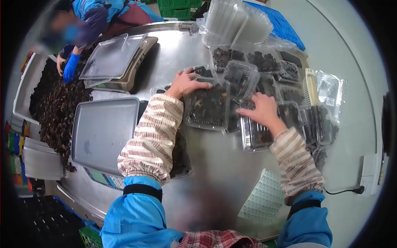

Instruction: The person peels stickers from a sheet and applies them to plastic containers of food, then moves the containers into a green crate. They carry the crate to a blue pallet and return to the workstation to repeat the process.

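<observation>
At centre of the steel surface (215, 165): one clear clamshell box (206, 108) filled with dark dried fungus, lid down, lying flat. Left hand (187, 84) at its far rim, fingers (203, 85) curled over the edge and holding it. Right hand (263, 110) just beside, fingers spread flat, palm down on a second filled box (255, 136) and gripping nothing. Behind them, an open-lidded box (242, 77) and more filled boxes, closely packed. Far edge: a stack of empty boxes (235, 20). Left side: a metal tray (103, 128), a scale (124, 68) carrying a clear tray, and a loose fungus pile (53, 107) – a co-worker's blue glove (70, 68) rests in it. Near edge: a label sheet (264, 198).
</observation>
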`<action>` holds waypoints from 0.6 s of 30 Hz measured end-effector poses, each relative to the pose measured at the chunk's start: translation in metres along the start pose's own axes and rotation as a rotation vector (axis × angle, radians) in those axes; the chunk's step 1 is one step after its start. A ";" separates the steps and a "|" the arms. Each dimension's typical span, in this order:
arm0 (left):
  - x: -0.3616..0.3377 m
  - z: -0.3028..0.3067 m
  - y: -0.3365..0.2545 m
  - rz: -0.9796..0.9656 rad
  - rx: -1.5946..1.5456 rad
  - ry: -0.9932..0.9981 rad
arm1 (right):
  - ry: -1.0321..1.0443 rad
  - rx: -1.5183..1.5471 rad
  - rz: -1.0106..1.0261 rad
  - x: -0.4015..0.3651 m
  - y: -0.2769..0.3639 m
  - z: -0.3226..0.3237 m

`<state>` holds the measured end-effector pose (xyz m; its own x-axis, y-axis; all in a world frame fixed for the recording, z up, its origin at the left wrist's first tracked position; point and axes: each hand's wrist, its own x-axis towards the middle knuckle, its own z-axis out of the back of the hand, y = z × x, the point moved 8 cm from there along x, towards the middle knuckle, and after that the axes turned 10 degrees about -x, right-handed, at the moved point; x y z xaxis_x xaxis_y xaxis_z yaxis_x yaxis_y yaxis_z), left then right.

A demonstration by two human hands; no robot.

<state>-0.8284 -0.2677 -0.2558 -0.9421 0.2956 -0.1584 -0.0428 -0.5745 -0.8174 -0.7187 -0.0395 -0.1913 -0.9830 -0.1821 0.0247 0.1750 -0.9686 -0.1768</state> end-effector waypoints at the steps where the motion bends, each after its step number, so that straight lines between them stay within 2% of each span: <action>1: -0.016 -0.009 -0.003 -0.010 0.029 0.019 | -0.086 0.039 0.014 -0.021 0.006 0.000; 3: -0.053 -0.025 -0.012 -0.038 0.098 0.070 | -0.311 0.128 -0.014 -0.071 0.018 0.014; 5: -0.094 -0.039 -0.023 -0.109 0.160 0.063 | -0.366 0.216 -0.018 -0.115 0.025 0.012; 6: -0.114 -0.046 -0.028 -0.145 0.150 0.044 | -0.255 0.286 -0.013 -0.136 0.027 0.001; 9: -0.166 -0.065 -0.033 -0.280 0.096 -0.014 | -0.298 0.197 -0.143 -0.196 0.016 -0.011; 10: -0.181 -0.068 -0.034 -0.311 0.096 -0.003 | -0.216 0.208 -0.249 -0.215 0.008 -0.016; 11: -0.195 -0.071 -0.036 -0.341 0.096 0.008 | -0.208 0.214 -0.257 -0.230 0.012 -0.014; 13: -0.217 -0.083 -0.042 -0.419 0.142 0.038 | 0.081 0.432 -0.666 -0.266 -0.009 -0.035; 15: -0.232 -0.094 -0.040 -0.412 0.137 0.067 | 0.149 0.432 -0.696 -0.287 -0.016 -0.048; 17: -0.245 -0.085 -0.038 -0.060 -0.227 0.227 | 0.197 0.602 -0.646 -0.295 -0.013 -0.056; 18: -0.249 -0.075 -0.040 0.023 -0.334 0.228 | 0.198 0.606 -0.639 -0.296 -0.018 -0.063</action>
<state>-0.5671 -0.2611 -0.2247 -0.8417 0.4691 -0.2672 0.1233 -0.3149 -0.9411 -0.4342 0.0429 -0.2575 -0.8848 0.3994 -0.2398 -0.4633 -0.8086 0.3627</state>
